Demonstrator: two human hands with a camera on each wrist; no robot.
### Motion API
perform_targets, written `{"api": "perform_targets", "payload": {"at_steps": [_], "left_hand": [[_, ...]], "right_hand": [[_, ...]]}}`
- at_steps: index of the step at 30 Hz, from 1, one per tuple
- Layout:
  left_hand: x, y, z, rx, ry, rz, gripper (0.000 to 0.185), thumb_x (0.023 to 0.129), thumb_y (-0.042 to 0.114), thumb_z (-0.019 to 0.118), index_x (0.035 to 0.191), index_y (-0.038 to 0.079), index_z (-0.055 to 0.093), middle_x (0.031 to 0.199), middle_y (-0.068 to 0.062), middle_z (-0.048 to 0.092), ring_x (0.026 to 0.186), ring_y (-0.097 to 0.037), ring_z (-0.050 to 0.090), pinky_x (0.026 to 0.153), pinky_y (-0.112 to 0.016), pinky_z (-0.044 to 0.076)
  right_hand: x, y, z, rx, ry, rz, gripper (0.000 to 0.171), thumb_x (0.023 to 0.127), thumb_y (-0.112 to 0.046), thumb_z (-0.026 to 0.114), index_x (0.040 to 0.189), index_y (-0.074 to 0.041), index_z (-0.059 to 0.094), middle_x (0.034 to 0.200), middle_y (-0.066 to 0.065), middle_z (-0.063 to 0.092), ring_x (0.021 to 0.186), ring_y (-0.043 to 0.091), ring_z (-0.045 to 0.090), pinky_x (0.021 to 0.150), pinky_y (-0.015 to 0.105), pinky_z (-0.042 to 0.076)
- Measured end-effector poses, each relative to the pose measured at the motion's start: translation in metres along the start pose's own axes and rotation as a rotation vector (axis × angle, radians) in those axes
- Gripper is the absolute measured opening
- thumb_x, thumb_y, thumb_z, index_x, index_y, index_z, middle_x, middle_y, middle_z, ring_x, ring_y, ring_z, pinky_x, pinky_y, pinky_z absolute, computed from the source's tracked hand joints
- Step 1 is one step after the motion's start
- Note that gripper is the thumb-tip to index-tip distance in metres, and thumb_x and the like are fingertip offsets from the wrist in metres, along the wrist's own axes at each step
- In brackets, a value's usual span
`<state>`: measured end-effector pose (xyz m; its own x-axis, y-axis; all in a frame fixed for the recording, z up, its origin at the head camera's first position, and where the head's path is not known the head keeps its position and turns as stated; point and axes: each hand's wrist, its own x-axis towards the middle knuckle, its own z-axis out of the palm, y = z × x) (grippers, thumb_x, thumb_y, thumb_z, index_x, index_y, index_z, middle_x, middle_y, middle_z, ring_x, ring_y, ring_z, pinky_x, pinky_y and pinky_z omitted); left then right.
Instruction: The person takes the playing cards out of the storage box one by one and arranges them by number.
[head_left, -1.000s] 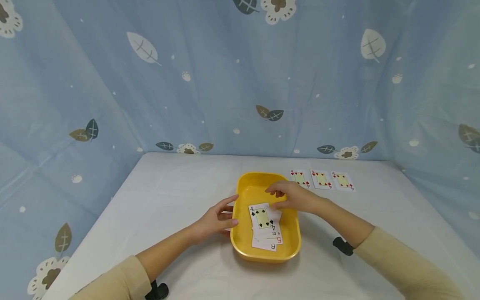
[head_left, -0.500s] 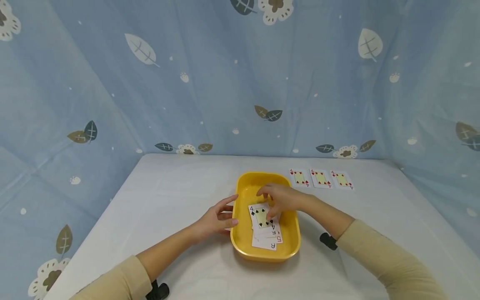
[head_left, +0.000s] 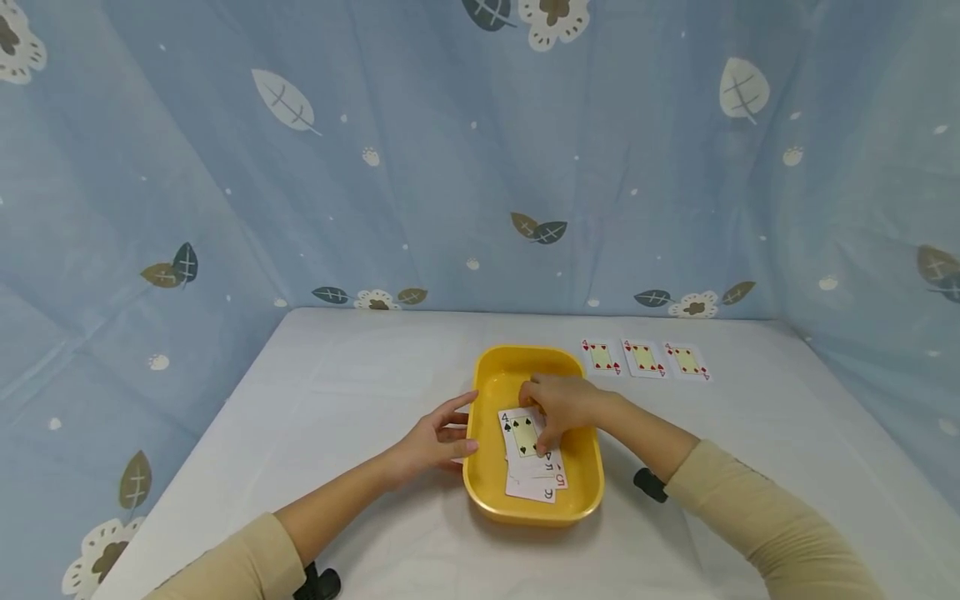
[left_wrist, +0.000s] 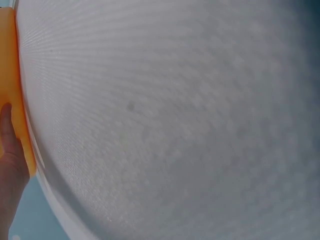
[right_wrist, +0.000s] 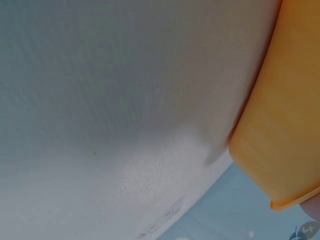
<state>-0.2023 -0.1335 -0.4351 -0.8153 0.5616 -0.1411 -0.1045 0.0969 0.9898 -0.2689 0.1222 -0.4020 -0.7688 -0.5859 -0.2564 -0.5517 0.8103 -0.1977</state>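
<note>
A yellow tray (head_left: pixel 525 352) sits on the white table and holds a loose pile of playing cards (head_left: pixel 542 487), with a four of spades (head_left: pixel 517 429) on top. My right hand (head_left: pixel 558 408) reaches into the tray, its fingers curled down onto the right edge of the four of spades. My left hand (head_left: pixel 438 437) rests against the outside of the tray's left wall with fairly straight fingers. In the left wrist view a finger (left_wrist: pixel 7 150) lies along the orange-yellow tray wall (left_wrist: pixel 7 75). The right wrist view shows only the tray's outer wall (right_wrist: pixel 285 125) and table.
Three red-suit cards (head_left: pixel 643 358) lie face up in a row on the white table (head_left: pixel 345 392), behind and right of the tray. Blue leaf-print cloth (head_left: pixel 450 167) walls the table at the back and both sides.
My right hand has moved left and down from the tray's right rim onto the four of spades. The left hand and the tray have stayed put.
</note>
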Motion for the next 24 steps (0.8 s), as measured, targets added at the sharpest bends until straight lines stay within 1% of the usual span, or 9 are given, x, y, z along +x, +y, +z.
{"api": "perform_targets", "payload": {"at_steps": [3,9,14,18,20,22,24], "left_hand": [[0.0000,0.0004,0.0006,0.003,0.007,0.000,0.077,0.089,0.020,0.067,0.151,0.019,0.021,0.142,-0.023,0.032,0.127,-0.037,0.042,0.084,-0.045,0.055],[-0.0001,0.0009,0.0013,0.007,0.005,0.002,0.078,0.089,0.020,0.067,0.151,0.018,0.021,0.142,-0.023,0.033,0.127,-0.037,0.042,0.084,-0.045,0.055],[0.0004,-0.0001,0.0009,0.002,0.000,0.002,0.077,0.089,0.020,0.067,0.151,0.018,0.021,0.142,-0.023,0.032,0.127,-0.037,0.042,0.084,-0.045,0.055],[0.0000,0.0004,0.0013,0.011,0.004,0.001,0.076,0.090,0.020,0.066,0.151,0.019,0.021,0.143,-0.023,0.032,0.128,-0.037,0.042,0.085,-0.045,0.055],[-0.0004,0.0008,0.0016,0.013,0.003,0.000,0.076,0.090,0.019,0.066,0.151,0.018,0.021,0.143,-0.023,0.032,0.128,-0.038,0.042,0.085,-0.044,0.055],[-0.0006,0.0011,0.0018,0.016,0.002,0.003,0.076,0.090,0.019,0.066,0.152,0.018,0.021,0.143,-0.023,0.032,0.128,-0.038,0.042,0.085,-0.044,0.055],[-0.0001,0.0011,0.0019,0.018,0.003,0.004,0.076,0.090,0.019,0.066,0.151,0.018,0.021,0.142,-0.023,0.033,0.127,-0.038,0.042,0.085,-0.044,0.055]], "right_hand": [[-0.0003,0.0003,0.0002,0.017,0.008,0.000,0.066,0.057,-0.052,0.086,0.107,-0.022,0.054,0.088,-0.007,0.047,0.079,0.010,0.046,0.067,0.025,0.042],[-0.0001,0.0010,0.0014,0.070,0.021,0.041,0.065,0.055,-0.050,0.088,0.101,-0.022,0.050,0.085,-0.008,0.050,0.075,0.010,0.048,0.064,0.024,0.042],[-0.0030,-0.0012,0.0005,0.213,0.051,0.071,0.055,0.061,-0.038,0.089,0.097,-0.021,0.051,0.082,-0.005,0.054,0.071,0.013,0.051,0.060,0.024,0.045],[-0.0055,-0.0018,-0.0004,0.292,0.107,0.077,0.050,0.064,-0.034,0.087,0.096,-0.019,0.051,0.080,-0.004,0.055,0.069,0.013,0.052,0.059,0.025,0.045],[-0.0068,-0.0011,-0.0004,0.318,0.144,0.062,0.050,0.066,-0.034,0.086,0.098,-0.018,0.051,0.080,-0.004,0.056,0.069,0.013,0.052,0.060,0.025,0.045],[-0.0081,0.0001,-0.0003,0.350,0.185,0.043,0.050,0.068,-0.033,0.085,0.100,-0.017,0.050,0.082,-0.004,0.058,0.071,0.013,0.052,0.063,0.025,0.045],[-0.0096,0.0014,-0.0005,0.382,0.222,0.015,0.051,0.069,-0.032,0.084,0.102,-0.015,0.050,0.088,-0.003,0.062,0.075,0.014,0.053,0.067,0.026,0.046]]}}
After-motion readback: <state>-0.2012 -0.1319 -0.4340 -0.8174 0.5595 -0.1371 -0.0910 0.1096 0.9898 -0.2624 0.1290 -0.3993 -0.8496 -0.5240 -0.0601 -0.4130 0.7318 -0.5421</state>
